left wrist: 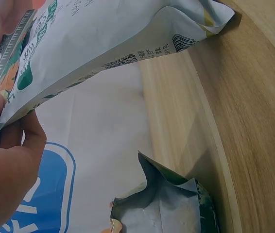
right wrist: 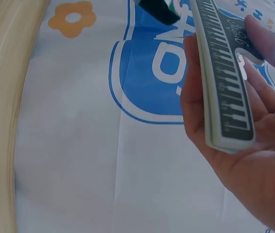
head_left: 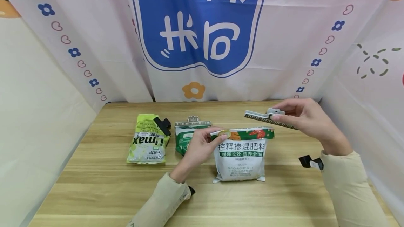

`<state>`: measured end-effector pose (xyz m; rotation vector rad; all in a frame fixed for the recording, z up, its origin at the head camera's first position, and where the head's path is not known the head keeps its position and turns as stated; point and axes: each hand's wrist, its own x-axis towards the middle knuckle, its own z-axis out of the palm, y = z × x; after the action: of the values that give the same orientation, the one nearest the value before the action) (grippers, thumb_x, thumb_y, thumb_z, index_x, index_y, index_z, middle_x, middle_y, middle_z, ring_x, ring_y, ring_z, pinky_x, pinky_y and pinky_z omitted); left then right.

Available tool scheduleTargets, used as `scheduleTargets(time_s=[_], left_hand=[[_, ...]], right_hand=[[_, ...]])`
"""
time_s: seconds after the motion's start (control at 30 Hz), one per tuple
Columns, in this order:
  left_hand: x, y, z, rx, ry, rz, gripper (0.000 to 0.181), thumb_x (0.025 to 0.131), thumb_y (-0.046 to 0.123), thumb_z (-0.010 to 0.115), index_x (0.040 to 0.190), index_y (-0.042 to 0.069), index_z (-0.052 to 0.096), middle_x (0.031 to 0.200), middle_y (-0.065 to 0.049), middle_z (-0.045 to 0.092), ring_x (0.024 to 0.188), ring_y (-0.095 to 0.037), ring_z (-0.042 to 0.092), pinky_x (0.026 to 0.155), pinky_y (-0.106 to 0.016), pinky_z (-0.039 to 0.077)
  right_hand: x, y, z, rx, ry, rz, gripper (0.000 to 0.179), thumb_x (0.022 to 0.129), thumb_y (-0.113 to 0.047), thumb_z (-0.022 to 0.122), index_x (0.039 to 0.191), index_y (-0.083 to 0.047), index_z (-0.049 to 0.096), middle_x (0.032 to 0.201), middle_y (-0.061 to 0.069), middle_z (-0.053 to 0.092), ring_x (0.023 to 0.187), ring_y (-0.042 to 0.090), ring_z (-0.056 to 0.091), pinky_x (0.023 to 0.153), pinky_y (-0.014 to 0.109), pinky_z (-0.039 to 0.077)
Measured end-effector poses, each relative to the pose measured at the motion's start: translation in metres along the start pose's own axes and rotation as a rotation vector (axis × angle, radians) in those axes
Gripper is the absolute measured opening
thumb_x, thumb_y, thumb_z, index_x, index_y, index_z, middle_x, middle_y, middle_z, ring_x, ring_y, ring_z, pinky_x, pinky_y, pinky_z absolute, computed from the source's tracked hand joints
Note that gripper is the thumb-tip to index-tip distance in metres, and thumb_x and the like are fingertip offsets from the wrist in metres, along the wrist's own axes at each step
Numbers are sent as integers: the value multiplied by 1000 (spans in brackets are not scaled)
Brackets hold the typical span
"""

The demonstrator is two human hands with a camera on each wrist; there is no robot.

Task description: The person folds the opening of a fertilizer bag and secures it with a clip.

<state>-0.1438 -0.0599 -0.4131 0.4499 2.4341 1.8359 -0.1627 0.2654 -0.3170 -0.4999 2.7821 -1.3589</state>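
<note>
A white fertilizer bag (head_left: 241, 164) with a green band stands on the table, its top folded over into a colourful strip. At the strip's left end my left hand (head_left: 202, 144) pinches the fold between thumb and fingers; in the left wrist view the thumb lies on one side and fingers behind. Up and to the right, my right hand (head_left: 307, 118) holds a long bag clip (head_left: 261, 116) by its grey, wavy-edged handle. Piano keys are printed along this clip (right wrist: 227, 82) in the right wrist view. Its free end is above the bag's right top corner, apart from it.
Left of the white bag stands a green bag (head_left: 183, 141) with a similar piano-key clip (head_left: 193, 122) across its top. Farther left lies a yellow-green bag (head_left: 147, 146) with a black clip (head_left: 163, 125) at its upper right. A printed curtain (head_left: 176, 83) hangs behind the wooden table (head_left: 104, 185).
</note>
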Motion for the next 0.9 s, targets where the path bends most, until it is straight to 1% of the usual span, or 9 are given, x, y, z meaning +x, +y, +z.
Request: scheduleTargets(time_s=[0.07,0.17,0.23,0.33,0.4,0.63,0.73,0.8,0.9], left_hand=[[0,0,0,2,-1,2,24,99,24,75,121,18,79,97,-5,77,56,-11,38,54,-20,34],[0,0,0,6,-2,0,24,99,24,75,122,17,79,88,-10,74,56,-11,38,54,-21,34],[0,0,0,4,-2,-1,24,99,24,75,122,16,79,87,-12,73,56,-10,37,54,-21,33],[0,-1,0,0,-5,-5,24,99,24,75,121,15,79,90,-12,74,56,-10,37,54,-21,33],[0,0,0,-5,-6,-6,24,99,24,75,121,16,79,96,-10,76,56,-10,37,54,-21,34],[-1,2,0,2,-9,-6,22,99,22,74,121,19,79,98,-6,76,56,-12,38,55,-20,34],[-1,2,1,-19,-3,-14,22,99,22,75,121,21,78,102,1,77,59,-11,41,55,-20,35],[-2,2,2,-48,1,-12,24,98,20,75,123,20,75,90,3,73,56,-10,40,52,-20,34],[-2,0,2,-115,3,-7,32,98,17,76,127,15,64,67,5,57,49,-10,36,46,-21,31]], right_hand=[[0,-3,3,-32,5,7,22,92,-27,84,113,-22,80,94,-10,81,73,11,67,65,24,53],[1,-7,7,-53,-15,-33,20,92,-27,83,112,-22,80,94,-8,82,73,10,67,64,23,51],[2,-11,10,-33,-36,-62,18,93,-24,82,111,-20,80,93,-6,82,74,10,69,65,24,53],[5,-14,12,-34,-67,-107,15,94,-21,81,109,-18,81,92,-3,82,72,10,69,64,25,54],[7,-16,13,-34,-86,-112,14,95,-21,80,108,-19,81,92,-3,82,73,10,69,65,26,54],[19,-19,22,-76,-160,-143,10,96,-26,79,104,-23,83,99,-3,81,84,10,71,69,27,56],[24,-20,27,-96,-170,-159,8,96,-26,80,103,-23,83,99,-4,81,87,12,71,71,28,57],[27,-21,31,-108,-164,-178,8,95,-25,80,102,-23,83,99,-5,81,87,12,72,73,28,57],[31,-23,36,-95,-167,-196,7,95,-22,80,101,-20,83,98,-3,82,84,12,73,72,28,59]])
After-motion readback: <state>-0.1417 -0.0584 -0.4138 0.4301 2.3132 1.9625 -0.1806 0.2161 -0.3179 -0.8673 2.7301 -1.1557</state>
